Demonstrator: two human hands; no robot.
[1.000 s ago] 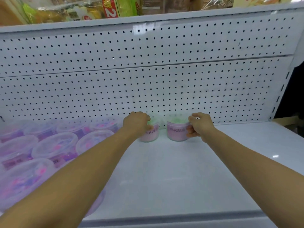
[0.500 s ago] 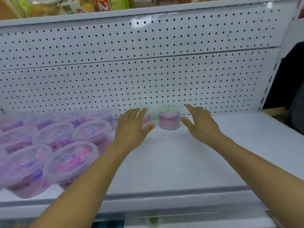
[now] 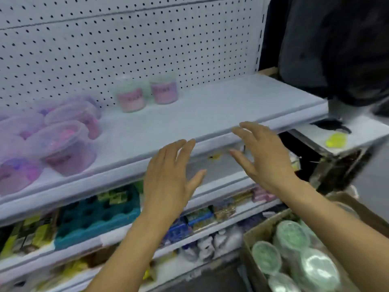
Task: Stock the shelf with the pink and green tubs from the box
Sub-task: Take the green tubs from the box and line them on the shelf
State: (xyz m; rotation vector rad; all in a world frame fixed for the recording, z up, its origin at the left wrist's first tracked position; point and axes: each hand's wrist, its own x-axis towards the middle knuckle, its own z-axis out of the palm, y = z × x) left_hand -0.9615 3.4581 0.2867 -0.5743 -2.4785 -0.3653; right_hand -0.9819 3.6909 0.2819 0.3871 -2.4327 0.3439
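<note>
Tubs [image 3: 292, 252] remaining to stock sit in the box [image 3: 261, 232] at lower right, lids up, packed close together; green shows through the lids. Two tubs already placed: one [image 3: 131, 97] and a second [image 3: 164, 90] stand upright at the back of the shelf [image 3: 189, 121], just beside each other, against the pegboard [image 3: 126, 49].

Left hand [image 3: 168, 182]: fingers straight and spread, holding nothing, in front of the shelf's front edge. Right hand [image 3: 263, 157]: fingers loosely spread, slightly bent, also holding nothing, at the shelf edge.

Key relation: the box lies below and to the right of both hands. The right forearm passes directly over the box, so the right hand appears the nearer one; the left would have to cross further over. Tub axes are vertical, lids facing up, so a top-down reach with fingers round the lid rim looks suitable.

Judgement: placement of one pair done, next step is a fetch from the box. Frame is motion-blurred; labels are unreadable.

Larger purple tubs [image 3: 61, 144] occupy the shelf's left part.
</note>
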